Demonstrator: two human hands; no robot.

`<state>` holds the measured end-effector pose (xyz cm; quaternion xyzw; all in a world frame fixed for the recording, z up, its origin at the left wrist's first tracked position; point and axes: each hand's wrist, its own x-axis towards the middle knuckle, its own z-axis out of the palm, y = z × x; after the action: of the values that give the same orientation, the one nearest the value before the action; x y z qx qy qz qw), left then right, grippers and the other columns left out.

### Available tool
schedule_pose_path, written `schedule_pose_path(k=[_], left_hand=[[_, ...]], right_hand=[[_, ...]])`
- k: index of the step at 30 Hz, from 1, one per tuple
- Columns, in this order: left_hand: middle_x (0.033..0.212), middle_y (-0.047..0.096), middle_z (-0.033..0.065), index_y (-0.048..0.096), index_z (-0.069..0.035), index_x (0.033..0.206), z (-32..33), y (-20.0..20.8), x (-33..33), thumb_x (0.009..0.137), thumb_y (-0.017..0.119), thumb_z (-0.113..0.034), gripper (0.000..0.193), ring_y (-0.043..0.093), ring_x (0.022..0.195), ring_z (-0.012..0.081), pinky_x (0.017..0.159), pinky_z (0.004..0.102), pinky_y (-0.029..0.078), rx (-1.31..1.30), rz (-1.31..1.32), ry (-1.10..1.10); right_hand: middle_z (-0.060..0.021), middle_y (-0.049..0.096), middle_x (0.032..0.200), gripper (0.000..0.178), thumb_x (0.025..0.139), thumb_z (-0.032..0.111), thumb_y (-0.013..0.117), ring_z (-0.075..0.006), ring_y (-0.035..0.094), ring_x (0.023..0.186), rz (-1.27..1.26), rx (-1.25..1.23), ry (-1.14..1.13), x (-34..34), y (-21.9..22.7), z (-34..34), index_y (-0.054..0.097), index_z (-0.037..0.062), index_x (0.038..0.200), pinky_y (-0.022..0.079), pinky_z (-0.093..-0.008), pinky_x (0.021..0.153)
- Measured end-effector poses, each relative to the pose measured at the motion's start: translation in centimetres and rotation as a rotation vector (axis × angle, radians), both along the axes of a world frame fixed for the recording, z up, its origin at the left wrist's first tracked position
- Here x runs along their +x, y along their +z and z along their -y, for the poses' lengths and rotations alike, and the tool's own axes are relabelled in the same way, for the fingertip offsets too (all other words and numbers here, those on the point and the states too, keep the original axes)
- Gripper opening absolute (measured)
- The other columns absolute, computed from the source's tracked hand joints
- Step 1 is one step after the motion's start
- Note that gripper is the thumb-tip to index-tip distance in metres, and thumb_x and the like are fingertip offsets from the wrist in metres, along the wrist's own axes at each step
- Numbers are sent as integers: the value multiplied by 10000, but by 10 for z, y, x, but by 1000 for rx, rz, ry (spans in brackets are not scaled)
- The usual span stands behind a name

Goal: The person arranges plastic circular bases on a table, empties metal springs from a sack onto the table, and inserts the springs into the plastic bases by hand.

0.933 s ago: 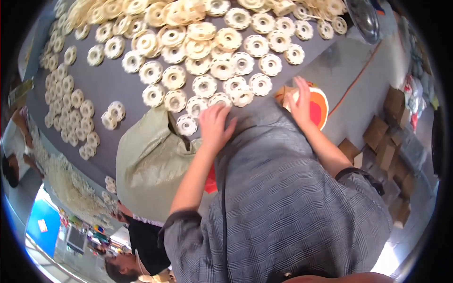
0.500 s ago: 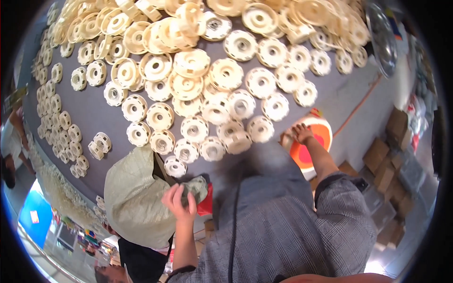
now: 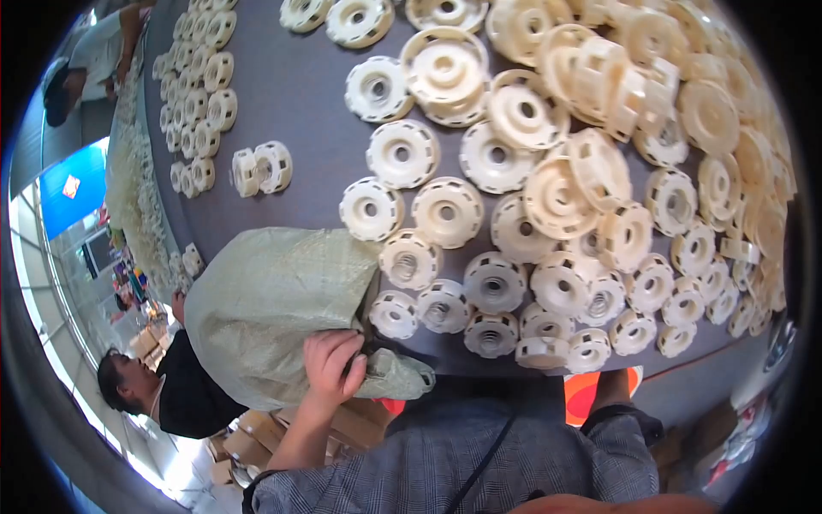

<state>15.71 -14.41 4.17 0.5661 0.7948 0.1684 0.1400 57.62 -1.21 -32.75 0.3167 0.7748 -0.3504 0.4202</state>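
My left hand (image 3: 332, 364) has its fingers curled over the mouth of a pale green woven sack (image 3: 274, 308). The sack bulges at the table's near edge, with its folded end lying toward my body. My right forearm (image 3: 613, 387) reaches under the near table edge beside an orange, red and white round-patterned thing (image 3: 584, 396); the hand itself is hidden. Right of the sack lie round cream plastic parts with notched rims, such as one ring (image 3: 447, 212). Some have a metal spring inside, like one part (image 3: 411, 259).
A heap of cream parts (image 3: 651, 43) covers the far right of the grey table (image 3: 300, 94). More small parts (image 3: 201, 107) stand in rows at the left. Another person (image 3: 193, 385) is beyond the sack, and one more (image 3: 86, 77) is far left. Cardboard boxes (image 3: 257, 433) lie below.
My view has swung left, so the table's contents shift rightward. My left hand, loosely spread before, has closed on the sack. My right hand, earlier on the orange thing, has gone out of sight.
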Motion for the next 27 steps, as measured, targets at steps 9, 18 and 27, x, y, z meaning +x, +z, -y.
schedule_pose_path(k=[9, 18, 27], left_hand=[[889, 563, 24, 639, -114, 900, 20, -17, -8, 624, 661, -211, 293, 494, 780, 205, 690, 337, 357, -47, -102, -48], [815, 534, 22, 660, -118, 894, 12, -18, -5, 609, 680, -218, 303, 484, 716, 196, 646, 321, 345, -52, -149, -69], [962, 574, 46, 608, -89, 975, 3, 3, -10, 678, 646, -214, 324, 517, 832, 217, 752, 365, 364, -132, -48, -134]], right_hand=[[-110, 385, 1327, 479, 856, 407, 416, -280, 303, 1258, -149, 21, -46, -24, -32, -5, 438, 139, 1252, 249, -481, 997], [-123, 390, 1323, 468, 862, 381, 419, -285, 319, 1248, -319, -62, -194, -21, -67, 37, 436, 123, 1253, 264, -463, 992], [-136, 395, 1319, 458, 868, 355, 423, -290, 336, 1238, -295, -64, -314, 58, 7, 57, 434, 108, 1254, 279, -445, 988]])
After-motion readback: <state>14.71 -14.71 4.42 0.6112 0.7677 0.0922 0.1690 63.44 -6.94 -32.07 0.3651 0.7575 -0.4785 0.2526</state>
